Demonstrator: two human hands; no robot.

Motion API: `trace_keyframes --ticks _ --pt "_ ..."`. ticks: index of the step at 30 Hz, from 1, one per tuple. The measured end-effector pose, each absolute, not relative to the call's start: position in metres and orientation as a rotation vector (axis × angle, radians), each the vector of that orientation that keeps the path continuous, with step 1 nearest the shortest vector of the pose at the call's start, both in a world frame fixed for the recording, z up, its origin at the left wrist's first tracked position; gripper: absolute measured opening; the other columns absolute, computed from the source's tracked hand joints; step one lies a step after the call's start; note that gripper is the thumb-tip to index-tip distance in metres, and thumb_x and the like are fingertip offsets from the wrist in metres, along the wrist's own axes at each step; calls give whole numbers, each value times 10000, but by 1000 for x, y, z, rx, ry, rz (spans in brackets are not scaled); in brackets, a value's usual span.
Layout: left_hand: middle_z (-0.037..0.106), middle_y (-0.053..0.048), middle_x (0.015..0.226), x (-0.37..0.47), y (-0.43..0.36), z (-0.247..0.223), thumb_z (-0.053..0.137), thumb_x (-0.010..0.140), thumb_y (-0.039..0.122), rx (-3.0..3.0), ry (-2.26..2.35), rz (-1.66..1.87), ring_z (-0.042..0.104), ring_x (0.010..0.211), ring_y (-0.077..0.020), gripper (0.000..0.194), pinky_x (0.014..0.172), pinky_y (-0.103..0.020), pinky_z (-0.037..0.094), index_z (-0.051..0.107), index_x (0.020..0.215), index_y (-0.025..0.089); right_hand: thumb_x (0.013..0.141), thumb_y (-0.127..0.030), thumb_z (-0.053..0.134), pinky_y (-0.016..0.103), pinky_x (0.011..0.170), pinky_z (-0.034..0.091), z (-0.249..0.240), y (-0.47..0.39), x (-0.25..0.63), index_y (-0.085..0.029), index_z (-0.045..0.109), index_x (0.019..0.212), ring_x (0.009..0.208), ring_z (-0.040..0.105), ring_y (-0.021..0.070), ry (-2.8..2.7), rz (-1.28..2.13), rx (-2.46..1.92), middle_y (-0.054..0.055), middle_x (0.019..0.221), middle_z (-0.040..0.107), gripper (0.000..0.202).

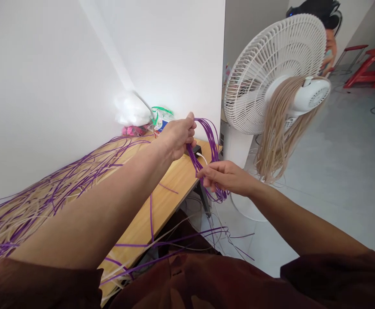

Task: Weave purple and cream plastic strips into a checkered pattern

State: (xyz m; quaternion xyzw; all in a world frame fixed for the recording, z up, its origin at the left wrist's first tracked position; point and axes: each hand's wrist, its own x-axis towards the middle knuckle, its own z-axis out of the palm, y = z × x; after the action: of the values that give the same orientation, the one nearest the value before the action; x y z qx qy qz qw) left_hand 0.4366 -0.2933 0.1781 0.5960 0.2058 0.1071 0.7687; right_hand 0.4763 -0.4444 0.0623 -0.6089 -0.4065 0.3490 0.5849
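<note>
A looped bundle of thin purple strands (pixel 210 136) hangs from my left hand (pixel 182 136), whose fingers are wrapped round its upper end above the table's far corner. Lower on the same bundle, my right hand (pixel 221 177) pinches strands between thumb and fingers. The bottom of the loop dangles past the table edge, partly hidden behind my right hand. Beneath my left forearm, many loose purple and beige strands (pixel 55 195) are spread over the wooden table (pixel 164 206).
A white fan (pixel 277 73) stands to the right with a bunch of beige strands (pixel 275 124) draped over it. Clear plastic bags (pixel 132 111) and a black box (pixel 194 151) with a white cable lie at the table's far end. Red stools (pixel 370 68) stand farther back.
</note>
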Motion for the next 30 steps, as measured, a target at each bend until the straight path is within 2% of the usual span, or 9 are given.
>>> trace_keyframes --ticks 3,7,13,17,21,30 --pt "273 103 444 437 -297 176 628 871 393 1301 439 233 227 332 -45 340 391 -193 344 420 681 203 877 -551 602 163 453 402 74 -424 462 -120 673 972 509 567 65 -925 755 -1345 27 725 662 446" --pt "285 100 443 436 -294 174 609 887 385 1304 434 250 237 336 -44 330 409 -193 351 421 686 203 836 -476 683 167 441 422 73 -414 462 -113 675 844 459 554 67 -910 714 -1491 18 648 654 363" --pt "277 97 429 434 -297 177 608 892 359 1271 470 272 223 335 -46 316 399 -196 336 424 684 207 927 -454 552 158 429 423 71 -415 466 -124 681 862 445 567 64 -1014 770 -1546 23 675 670 360" --pt "268 96 422 438 -297 183 611 890 364 1251 466 277 224 331 -48 319 391 -200 337 427 679 211 933 -395 533 148 389 381 66 -417 464 -135 622 772 396 513 50 -990 740 -1507 -9 611 625 318" --pt "282 95 421 442 -290 187 631 876 352 1248 447 278 235 321 -48 327 392 -203 353 421 666 216 937 -352 506 154 382 368 43 -421 448 -146 597 750 382 498 55 -906 774 -1530 -19 575 610 293" --pt "294 98 411 438 -276 187 620 885 358 1346 447 266 245 309 -51 312 366 -196 349 437 676 217 964 -324 463 162 480 374 -22 -417 392 -166 618 786 458 502 59 -898 673 -1556 -27 589 597 284"
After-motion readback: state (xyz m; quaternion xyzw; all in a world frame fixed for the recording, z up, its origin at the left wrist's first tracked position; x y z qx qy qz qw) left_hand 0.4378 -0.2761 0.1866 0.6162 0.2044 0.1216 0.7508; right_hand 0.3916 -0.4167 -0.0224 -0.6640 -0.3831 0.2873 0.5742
